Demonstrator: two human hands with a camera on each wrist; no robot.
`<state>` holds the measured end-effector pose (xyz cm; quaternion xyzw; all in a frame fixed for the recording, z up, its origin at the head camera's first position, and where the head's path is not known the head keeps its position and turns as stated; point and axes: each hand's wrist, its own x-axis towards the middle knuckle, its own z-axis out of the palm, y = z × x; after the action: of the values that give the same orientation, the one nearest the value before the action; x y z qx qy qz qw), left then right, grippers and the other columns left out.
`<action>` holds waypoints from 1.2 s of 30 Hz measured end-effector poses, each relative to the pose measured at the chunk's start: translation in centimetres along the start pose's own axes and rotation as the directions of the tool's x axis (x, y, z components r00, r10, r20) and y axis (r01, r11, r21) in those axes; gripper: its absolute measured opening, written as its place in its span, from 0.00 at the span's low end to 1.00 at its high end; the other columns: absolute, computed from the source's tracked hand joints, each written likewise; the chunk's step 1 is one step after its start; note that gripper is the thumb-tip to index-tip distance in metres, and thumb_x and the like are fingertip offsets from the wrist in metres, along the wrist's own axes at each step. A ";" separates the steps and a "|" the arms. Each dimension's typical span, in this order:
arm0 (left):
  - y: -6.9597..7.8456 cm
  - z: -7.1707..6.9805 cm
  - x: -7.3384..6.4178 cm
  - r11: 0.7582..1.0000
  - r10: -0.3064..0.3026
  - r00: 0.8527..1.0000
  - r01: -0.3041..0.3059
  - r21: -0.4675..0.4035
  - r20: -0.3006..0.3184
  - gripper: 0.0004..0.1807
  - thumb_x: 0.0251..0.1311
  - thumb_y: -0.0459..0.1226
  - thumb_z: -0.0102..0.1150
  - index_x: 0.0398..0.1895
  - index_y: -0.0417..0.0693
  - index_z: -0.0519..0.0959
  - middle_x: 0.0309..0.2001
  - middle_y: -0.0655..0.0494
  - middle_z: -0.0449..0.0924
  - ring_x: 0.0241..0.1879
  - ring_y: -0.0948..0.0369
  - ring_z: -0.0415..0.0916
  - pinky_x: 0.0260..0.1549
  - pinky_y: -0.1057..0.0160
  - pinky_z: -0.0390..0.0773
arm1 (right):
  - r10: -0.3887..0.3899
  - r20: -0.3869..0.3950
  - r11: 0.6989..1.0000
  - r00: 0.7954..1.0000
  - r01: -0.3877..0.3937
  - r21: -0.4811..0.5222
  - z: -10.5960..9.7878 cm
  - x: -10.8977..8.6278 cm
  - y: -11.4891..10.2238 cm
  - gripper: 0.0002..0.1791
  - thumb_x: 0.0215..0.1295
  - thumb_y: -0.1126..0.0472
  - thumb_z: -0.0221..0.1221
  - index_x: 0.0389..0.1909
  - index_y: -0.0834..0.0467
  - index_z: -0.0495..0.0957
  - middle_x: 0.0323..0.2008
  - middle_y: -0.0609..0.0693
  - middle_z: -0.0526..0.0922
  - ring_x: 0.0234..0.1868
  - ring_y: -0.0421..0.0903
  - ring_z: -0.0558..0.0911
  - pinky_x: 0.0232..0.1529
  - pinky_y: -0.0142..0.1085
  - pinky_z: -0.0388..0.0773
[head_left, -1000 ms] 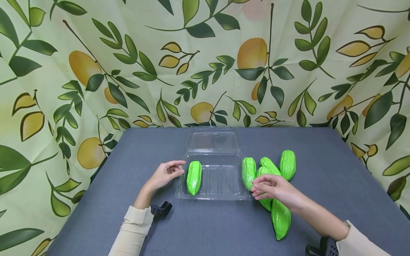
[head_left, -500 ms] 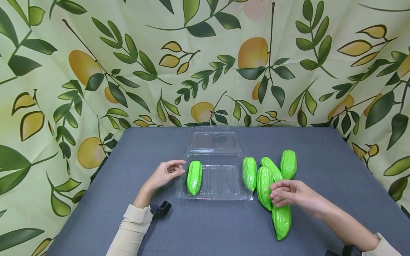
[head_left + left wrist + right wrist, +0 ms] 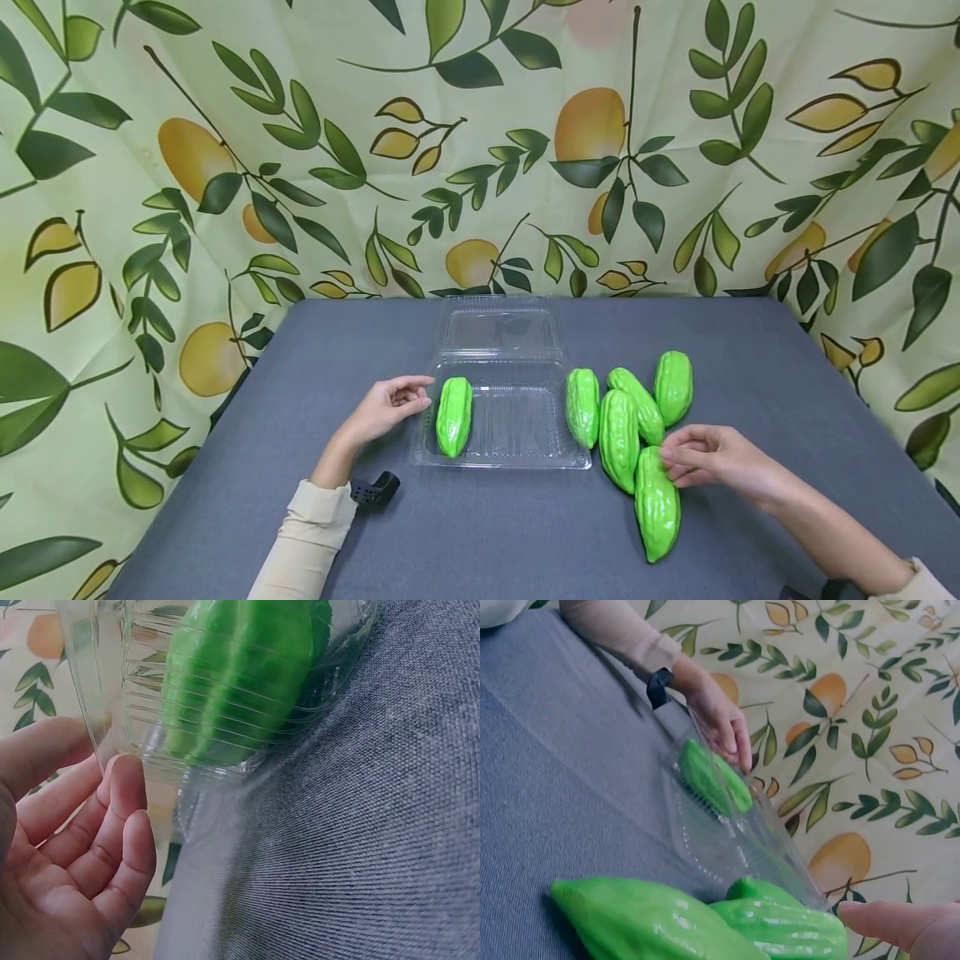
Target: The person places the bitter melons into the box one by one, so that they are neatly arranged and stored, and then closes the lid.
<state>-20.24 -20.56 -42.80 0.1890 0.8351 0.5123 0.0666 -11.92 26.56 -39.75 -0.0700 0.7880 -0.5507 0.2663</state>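
Note:
My left hand (image 3: 392, 408), fingers loosely curled, is at the left rim of a clear plastic clamshell container (image 3: 517, 417). In the left wrist view its fingertips (image 3: 131, 780) are at or touching the clear rim. A shiny green bitter melon (image 3: 453, 417) lies lengthwise at the container's left side. A second bitter melon (image 3: 582, 408) lies along the right edge; whether it rests inside the rim I cannot tell. My right hand (image 3: 712, 457) hovers by the upper end of the nearest bitter melon (image 3: 657, 504), fingers loosely bent and holding nothing visible.
The container's lid (image 3: 498, 329) lies folded back at its far side. To the right are more bitter melons: a long one (image 3: 618, 440), one slanting (image 3: 639, 404) behind it, and one farther back (image 3: 673, 387). A patterned cloth (image 3: 480, 150) surrounds the grey table (image 3: 465, 533).
My right hand has moved right, from beside the melon at the container's right edge to the nearest melon. My left hand and the container have stayed put.

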 end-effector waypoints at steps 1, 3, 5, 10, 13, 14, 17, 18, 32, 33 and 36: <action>0.0 0.0 0.0 1.000 0.002 1.000 -0.002 -0.002 0.003 0.20 0.62 0.32 0.59 0.56 0.29 0.75 0.38 0.37 0.79 0.33 0.74 0.73 0.34 0.74 0.76 | 0.019 -0.010 1.000 1.000 -0.019 -0.007 -0.1 0.0 0.1 0.19 0.71 0.58 0.53 0.48 0.73 0.72 0.34 0.42 0.84 0.35 0.37 0.84 0.40 0.34 0.84; 0.0 0.0 -0.1 1.000 0.001 1.000 -0.001 -0.007 0.002 0.20 0.62 0.31 0.59 0.56 0.29 0.75 0.38 0.36 0.79 0.33 0.74 0.73 0.34 0.74 0.76 | 0.050 -0.032 0.998 0.998 -0.050 -0.025 -0.4 -0.2 0.3 0.19 0.71 0.57 0.53 0.47 0.72 0.72 0.33 0.43 0.83 0.34 0.37 0.83 0.39 0.34 0.84; 0.0 0.0 -0.1 1.000 0.004 1.000 -0.004 -0.011 0.002 0.20 0.62 0.31 0.59 0.56 0.29 0.75 0.37 0.36 0.79 0.33 0.74 0.73 0.34 0.74 0.76 | 0.083 -0.054 0.996 0.995 -0.085 -0.037 -0.7 -0.2 0.6 0.20 0.71 0.55 0.54 0.46 0.71 0.72 0.32 0.43 0.82 0.33 0.37 0.83 0.38 0.33 0.84; -0.2 0.1 0.0 1.000 0.014 1.000 -0.014 -0.006 -0.009 0.20 0.62 0.31 0.59 0.55 0.29 0.75 0.36 0.41 0.79 0.33 0.74 0.74 0.34 0.74 0.77 | 0.127 -0.073 0.990 0.989 -0.130 -0.045 -1.2 -0.3 1.5 0.19 0.71 0.54 0.54 0.45 0.70 0.73 0.32 0.45 0.80 0.32 0.37 0.81 0.37 0.34 0.83; -0.2 0.1 0.0 1.000 0.016 1.000 -0.016 -0.010 -0.009 0.20 0.62 0.30 0.59 0.55 0.28 0.75 0.36 0.41 0.79 0.32 0.75 0.74 0.34 0.75 0.76 | 0.150 -0.071 0.988 0.986 -0.153 -0.031 -1.3 -0.2 1.9 0.20 0.71 0.53 0.54 0.46 0.69 0.73 0.33 0.45 0.80 0.33 0.37 0.81 0.38 0.34 0.83; -0.2 0.1 0.0 1.000 0.014 1.000 -0.014 -0.014 -0.009 0.20 0.62 0.30 0.59 0.55 0.28 0.75 0.36 0.39 0.79 0.33 0.75 0.74 0.34 0.75 0.76 | 0.157 -0.067 0.987 0.985 -0.159 -0.023 -1.3 -0.2 2.0 0.20 0.71 0.53 0.54 0.46 0.69 0.73 0.33 0.45 0.81 0.34 0.37 0.81 0.38 0.34 0.83; 0.0 0.0 0.0 1.000 0.007 1.000 -0.007 -0.023 -0.004 0.20 0.62 0.30 0.58 0.56 0.28 0.75 0.38 0.35 0.79 0.33 0.75 0.74 0.35 0.75 0.76 | 0.165 -0.049 0.986 0.985 -0.166 -0.003 -1.3 -0.1 2.3 0.20 0.70 0.53 0.54 0.47 0.68 0.73 0.34 0.44 0.81 0.35 0.37 0.82 0.38 0.34 0.83; 0.0 0.0 0.0 1.000 0.004 1.000 -0.005 -0.025 -0.003 0.19 0.62 0.30 0.58 0.56 0.28 0.75 0.38 0.34 0.79 0.33 0.75 0.74 0.35 0.75 0.76 | 0.166 -0.042 0.986 0.985 -0.166 0.002 -1.3 0.0 2.4 0.20 0.70 0.53 0.54 0.48 0.68 0.73 0.34 0.44 0.81 0.35 0.37 0.82 0.39 0.34 0.83; 0.0 0.0 0.0 1.000 -0.011 1.000 0.011 -0.011 -0.005 0.20 0.61 0.31 0.59 0.56 0.30 0.75 0.37 0.40 0.79 0.33 0.74 0.74 0.34 0.74 0.76 | 0.224 -0.050 0.974 0.973 -0.225 -0.009 -0.6 0.7 2.9 0.31 0.70 0.49 0.54 0.56 0.75 0.69 0.38 0.48 0.80 0.38 0.39 0.81 0.40 0.35 0.83; -0.1 0.0 0.0 1.000 -0.014 1.000 0.014 -0.009 -0.008 0.20 0.61 0.30 0.60 0.56 0.30 0.75 0.37 0.41 0.79 0.33 0.74 0.74 0.34 0.74 0.76 | 0.226 -0.051 0.974 0.973 -0.227 -0.011 -0.6 0.7 2.9 0.31 0.71 0.49 0.54 0.56 0.76 0.68 0.39 0.49 0.80 0.38 0.39 0.81 0.41 0.35 0.83; 0.0 0.1 0.0 1.000 -0.024 1.000 0.024 -0.010 -0.008 0.20 0.61 0.31 0.60 0.56 0.31 0.76 0.37 0.41 0.79 0.33 0.74 0.74 0.34 0.74 0.76 | 0.235 -0.065 0.971 0.970 -0.237 -0.016 -0.3 0.9 2.9 0.33 0.70 0.49 0.54 0.57 0.77 0.66 0.40 0.50 0.81 0.39 0.39 0.80 0.41 0.36 0.83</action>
<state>-20.23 -20.54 -42.87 0.1764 0.8351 0.5162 0.0701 -12.36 27.57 -42.58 0.0384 0.8051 -0.5078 0.3043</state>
